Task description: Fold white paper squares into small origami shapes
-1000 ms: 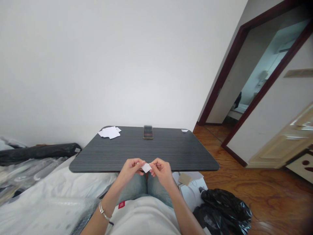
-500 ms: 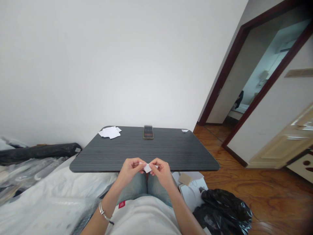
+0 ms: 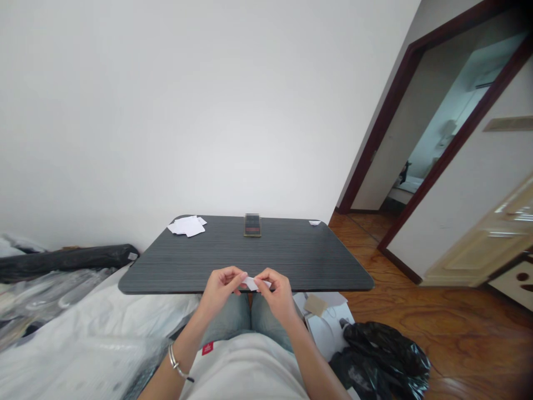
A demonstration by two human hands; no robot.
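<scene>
Both my hands pinch a small white piece of paper [image 3: 252, 284] just in front of the near edge of a dark grey table [image 3: 291, 255]. My left hand [image 3: 222, 287] grips its left end with thumb and fingers closed. Closed the same way, my right hand [image 3: 277, 290] holds the right end. The paper looks folded and narrow between the fingertips. A silver bracelet sits on my left wrist.
On the table lie a heap of white paper sheets [image 3: 187, 225] at the far left, a phone [image 3: 252, 225] at the far middle and one small white scrap [image 3: 315, 223] at the far right. A black plastic bag [image 3: 381, 358] lies on the wooden floor at right; a doorway [image 3: 425, 150] stands beyond.
The paper between my fingers has become flatter and narrower, and both hands have shifted slightly upward toward the table edge.
</scene>
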